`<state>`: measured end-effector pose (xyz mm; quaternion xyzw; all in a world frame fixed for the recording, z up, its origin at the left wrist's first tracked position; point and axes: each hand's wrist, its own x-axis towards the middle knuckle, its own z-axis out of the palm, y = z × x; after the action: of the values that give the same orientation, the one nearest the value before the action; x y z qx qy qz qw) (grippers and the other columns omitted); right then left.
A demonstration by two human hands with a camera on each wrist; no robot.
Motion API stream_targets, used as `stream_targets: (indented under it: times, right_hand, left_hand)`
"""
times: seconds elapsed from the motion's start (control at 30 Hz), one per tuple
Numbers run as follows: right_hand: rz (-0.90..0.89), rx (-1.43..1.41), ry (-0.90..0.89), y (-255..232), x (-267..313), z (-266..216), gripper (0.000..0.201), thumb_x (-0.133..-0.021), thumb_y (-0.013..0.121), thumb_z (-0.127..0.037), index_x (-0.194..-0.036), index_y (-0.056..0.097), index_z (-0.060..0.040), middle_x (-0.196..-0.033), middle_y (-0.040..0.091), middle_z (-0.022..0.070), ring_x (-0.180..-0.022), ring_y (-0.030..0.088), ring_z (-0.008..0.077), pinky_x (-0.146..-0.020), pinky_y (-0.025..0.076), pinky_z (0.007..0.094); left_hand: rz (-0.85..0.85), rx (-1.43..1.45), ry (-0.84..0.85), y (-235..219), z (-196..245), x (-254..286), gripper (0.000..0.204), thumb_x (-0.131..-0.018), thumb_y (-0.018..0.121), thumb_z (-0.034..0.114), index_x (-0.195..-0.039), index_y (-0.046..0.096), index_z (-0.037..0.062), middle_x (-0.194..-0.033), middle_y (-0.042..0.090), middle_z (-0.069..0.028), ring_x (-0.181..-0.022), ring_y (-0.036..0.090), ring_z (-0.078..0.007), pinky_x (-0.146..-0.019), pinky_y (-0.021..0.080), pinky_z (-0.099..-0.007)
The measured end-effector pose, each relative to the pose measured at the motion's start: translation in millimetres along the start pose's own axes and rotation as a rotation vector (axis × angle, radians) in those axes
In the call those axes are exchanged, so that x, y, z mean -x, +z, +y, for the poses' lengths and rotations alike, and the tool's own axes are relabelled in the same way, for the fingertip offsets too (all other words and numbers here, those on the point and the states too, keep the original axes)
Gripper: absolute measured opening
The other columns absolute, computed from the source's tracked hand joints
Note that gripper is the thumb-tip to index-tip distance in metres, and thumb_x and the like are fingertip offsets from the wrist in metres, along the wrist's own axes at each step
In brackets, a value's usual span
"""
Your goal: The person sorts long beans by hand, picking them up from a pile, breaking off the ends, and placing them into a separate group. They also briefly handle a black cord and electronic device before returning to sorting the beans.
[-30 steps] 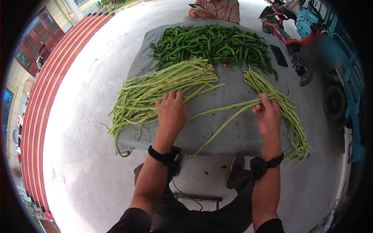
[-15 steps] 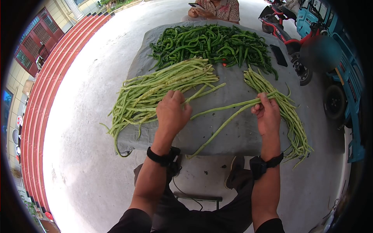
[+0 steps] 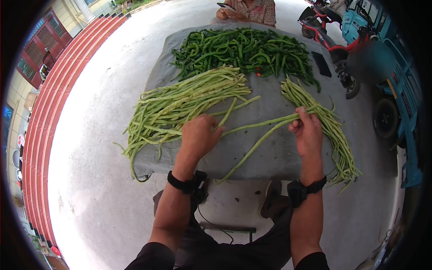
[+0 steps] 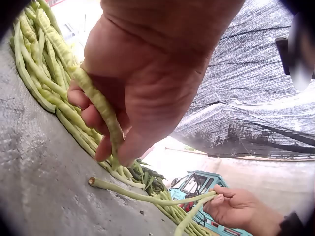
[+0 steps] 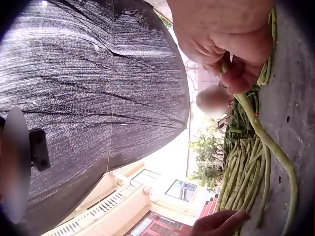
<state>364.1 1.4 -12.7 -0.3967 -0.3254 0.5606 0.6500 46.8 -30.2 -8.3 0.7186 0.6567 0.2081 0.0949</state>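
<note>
My left hand point(image 3: 200, 137) is at the near right edge of a large pile of long beans point(image 3: 180, 101). Its thumb and fingers pinch one pale, bumpy long bean point(image 4: 101, 103), seen close in the left wrist view. Over the smaller bundle of long beans point(image 3: 335, 130), my right hand point(image 3: 310, 137) grips two long beans point(image 3: 256, 125) near one end. These stretch leftward across the grey cloth point(image 3: 270, 157), and one reaches the table's near edge. In the right wrist view they run down from the right fingers point(image 5: 239, 83).
Green peppers point(image 3: 243, 51) are heaped at the far side, with a black phone point(image 3: 321, 64) to their right. Behind the table a person point(image 3: 252, 11) holds a phone. A teal three-wheeler point(image 3: 402, 103) stands at right; red steps point(image 3: 72, 85) rise at left.
My left hand has drawn back a little toward me from the large pile, its fingers curling in, and a bean's end swings with it. The right hand keeps its grip and place.
</note>
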Motion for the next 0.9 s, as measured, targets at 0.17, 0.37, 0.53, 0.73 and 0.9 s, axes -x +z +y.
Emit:
stream_targets:
  times: [0.17,0.37,0.53,0.73,0.9]
  right_hand:
    - [-0.019,-0.012,-0.003,-2.2,-0.5,1.5,0.018,-0.108,0.066,-0.021,-0.106,0.066,-0.0028,-0.086,0.062,0.0029,-0.07,0.061,0.0097,-0.06,0.056,0.0304]
    - [-0.043,-0.015,0.011,-0.5,0.5,-0.2,0.017,-0.108,0.066,-0.02,-0.107,0.065,-0.0033,-0.088,0.063,0.0036,-0.071,0.061,0.0103,-0.062,0.057,0.0316]
    - [-0.101,-0.04,0.003,0.6,-0.2,1.5,0.016,-0.108,0.064,-0.019,-0.109,0.064,-0.0036,-0.097,0.064,0.0064,-0.074,0.061,0.0113,-0.064,0.057,0.033]
    - [-0.219,-0.055,-0.01,5.8,2.9,-0.6,0.018,-0.11,0.062,-0.021,-0.111,0.064,-0.0035,-0.1,0.065,0.0071,-0.074,0.06,0.0107,-0.064,0.056,0.0327]
    - [-0.366,-0.006,-0.003,16.3,10.0,-5.7,0.022,-0.11,0.061,-0.02,-0.117,0.066,-0.0006,-0.094,0.065,0.0057,-0.073,0.059,0.0099,-0.064,0.056,0.0321]
  left_hand:
    - [0.079,0.18,0.033,-2.4,10.6,0.9,0.021,-0.091,0.077,0.026,-0.095,0.073,0.0059,-0.097,0.071,-0.012,-0.089,0.072,-0.0343,-0.075,0.055,-0.0466]
    - [0.299,0.425,0.112,1.8,13.3,-5.4,0.015,-0.093,0.077,0.016,-0.098,0.068,0.0042,-0.088,0.064,-0.0102,-0.079,0.068,-0.0291,-0.068,0.051,-0.0414]
    - [0.228,0.511,0.132,-4.4,26.0,-0.9,0.014,-0.093,0.077,0.012,-0.098,0.068,0.0035,-0.085,0.056,-0.0079,-0.075,0.058,-0.0249,-0.067,0.049,-0.0385]
    - [0.128,0.656,0.167,2.0,51.6,8.8,0.015,-0.092,0.081,0.01,-0.098,0.07,0.0027,-0.087,0.057,-0.0052,-0.078,0.055,-0.0187,-0.069,0.047,-0.0341]
    - [0.085,0.671,0.2,8.6,66.3,12.6,0.015,-0.09,0.082,0.008,-0.098,0.071,0.0029,-0.086,0.057,-0.0038,-0.077,0.054,-0.0166,-0.069,0.047,-0.0326]
